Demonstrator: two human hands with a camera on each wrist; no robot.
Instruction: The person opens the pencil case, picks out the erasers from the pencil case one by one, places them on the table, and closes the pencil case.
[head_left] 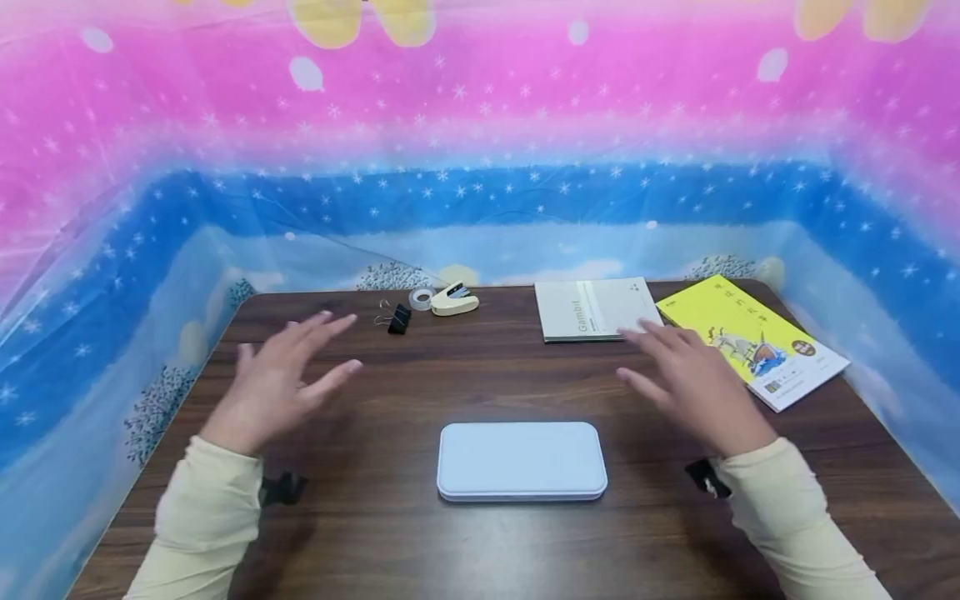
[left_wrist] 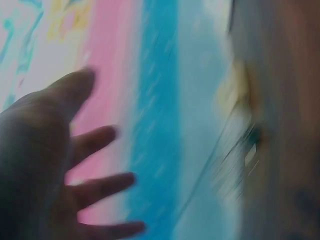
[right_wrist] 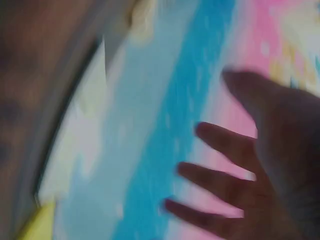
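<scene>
Case [head_left: 522, 460], pale blue, flat, round-cornered (lid on), lies centred near your worktop's [head_left: 480, 383] front edge. Your left hand [head_left: 281, 379] and right hand [head_left: 686, 375] hover spread, empty, flanking it, bare wood between.

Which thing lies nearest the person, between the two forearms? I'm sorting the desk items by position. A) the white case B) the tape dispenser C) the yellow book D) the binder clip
A: the white case lies at the near middle of the table, between the sleeves, while the yellow book, binder clip and tape dispenser all sit toward the far edge.
</scene>
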